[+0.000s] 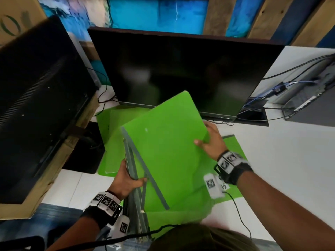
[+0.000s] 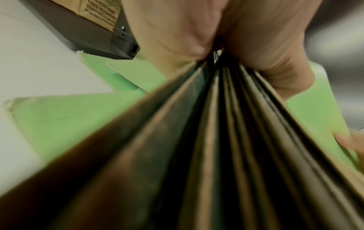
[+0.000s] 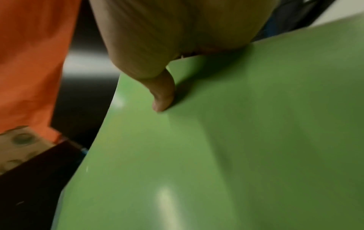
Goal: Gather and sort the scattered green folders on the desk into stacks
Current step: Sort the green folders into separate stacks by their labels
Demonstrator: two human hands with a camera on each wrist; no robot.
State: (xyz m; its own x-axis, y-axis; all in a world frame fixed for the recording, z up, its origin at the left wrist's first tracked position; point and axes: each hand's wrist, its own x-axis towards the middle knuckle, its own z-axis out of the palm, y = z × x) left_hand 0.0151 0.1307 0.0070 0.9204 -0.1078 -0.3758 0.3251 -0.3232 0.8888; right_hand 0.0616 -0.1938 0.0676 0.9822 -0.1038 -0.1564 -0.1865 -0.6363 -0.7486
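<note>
I see the left hand (image 1: 126,182) clamping the folder bundle (image 1: 135,178) by its spines; right hand (image 1: 211,140) pinches the top folder (image 1: 163,142) edge, thumb on its face, probably fingers beneath, before the monitor (image 1: 181,69).

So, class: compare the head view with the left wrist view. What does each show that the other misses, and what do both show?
Head only: the right hand gripping the top green folder, the black monitor, the cables.
Left wrist only: the gathered folders' fanned edges close up, printed cardboard.
Both: the left hand gripping the bundle, and folders on the desk.
</note>
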